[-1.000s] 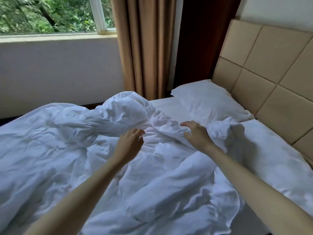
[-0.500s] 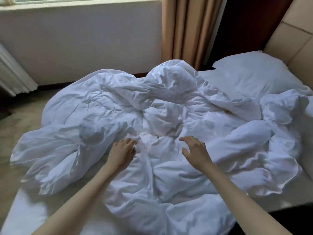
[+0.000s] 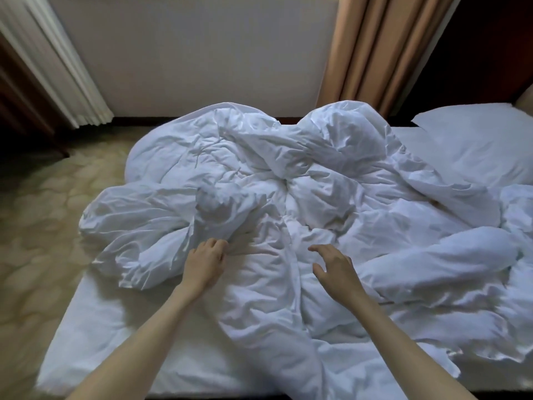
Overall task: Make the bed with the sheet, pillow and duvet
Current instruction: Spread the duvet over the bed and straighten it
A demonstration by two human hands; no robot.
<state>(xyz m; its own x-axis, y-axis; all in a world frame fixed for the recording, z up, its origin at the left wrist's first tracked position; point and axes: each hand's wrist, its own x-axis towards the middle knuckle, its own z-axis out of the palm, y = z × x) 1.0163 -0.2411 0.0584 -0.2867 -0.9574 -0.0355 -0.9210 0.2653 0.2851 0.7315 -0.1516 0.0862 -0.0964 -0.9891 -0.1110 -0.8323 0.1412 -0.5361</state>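
A white duvet (image 3: 302,197) lies in a crumpled heap across the middle of the bed, and everything else is placed here by that heap. The left hand (image 3: 204,262) rests at the duvet's near left part with its fingers curled into a bunched fold of the cloth, gripping it where a thick twisted roll of the duvet rises just beyond the knuckles. The right hand (image 3: 334,265) hovers near it, over the duvet's near middle, with fingers spread and lightly bent, holding nothing; whether the fingertips touch the cloth cannot be told. Both bare forearms reach in from the near edge of the picture, the left one crossing the flat white sheet (image 3: 115,327) that shows on the mattress to the near left of the duvet. To the far right of the duvet a white pillow (image 3: 476,145) lies flat at the head of the bed, its near edge partly overlapped by the duvet's folds. More of the duvet spills toward the near right, where its rumpled edge hangs just past the side of the mattress. Beyond the duvet stands a pale wall (image 3: 202,53), with tan curtains (image 3: 372,50) hanging behind the heap's far right and a white curtain (image 3: 54,70) at its far left. Left of the duvet, past the bed's foot, lies patterned beige carpet (image 3: 43,212).
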